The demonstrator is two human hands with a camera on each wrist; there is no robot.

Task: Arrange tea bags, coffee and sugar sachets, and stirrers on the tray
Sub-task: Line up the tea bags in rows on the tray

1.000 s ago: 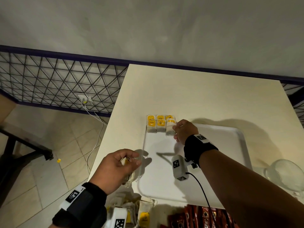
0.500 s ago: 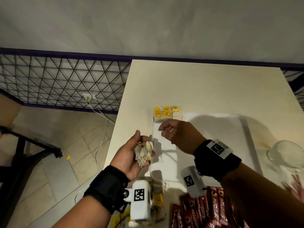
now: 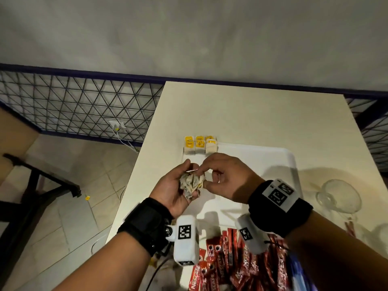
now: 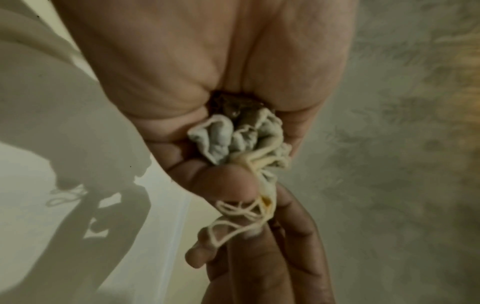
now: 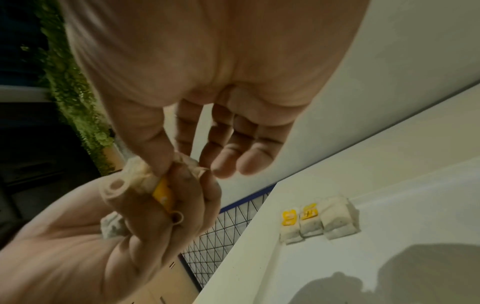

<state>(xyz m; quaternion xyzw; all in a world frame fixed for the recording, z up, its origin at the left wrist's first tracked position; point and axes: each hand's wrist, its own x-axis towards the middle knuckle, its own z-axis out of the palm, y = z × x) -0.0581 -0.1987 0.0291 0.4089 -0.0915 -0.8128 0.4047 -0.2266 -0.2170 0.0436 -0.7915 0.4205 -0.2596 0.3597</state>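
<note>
My left hand (image 3: 188, 179) is held palm up over the near left edge of the white tray (image 3: 262, 164) and grips a crumpled bunch of tea bags (image 3: 191, 183) with tangled strings (image 4: 241, 209). My right hand (image 3: 202, 172) meets it from the right, with thumb and forefinger pinching a tea bag (image 5: 145, 174) at the top of the bunch next to a yellow tag (image 5: 163, 194). Three tea bags (image 3: 199, 144) with yellow tags lie side by side in the tray's far left corner (image 5: 318, 222). The rest of the tray is bare.
Red coffee sachets (image 3: 241, 267) are heaped on the cream table (image 3: 241, 112) in front of the tray. A clear glass bowl (image 3: 340, 196) stands to the tray's right. The table's left edge drops to a tiled floor (image 3: 73, 217), with a wire railing (image 3: 84, 106) behind.
My right hand has left the row of tea bags in the tray corner and come back to the bunch. My left hand has turned palm up and lifted the bunch towards it.
</note>
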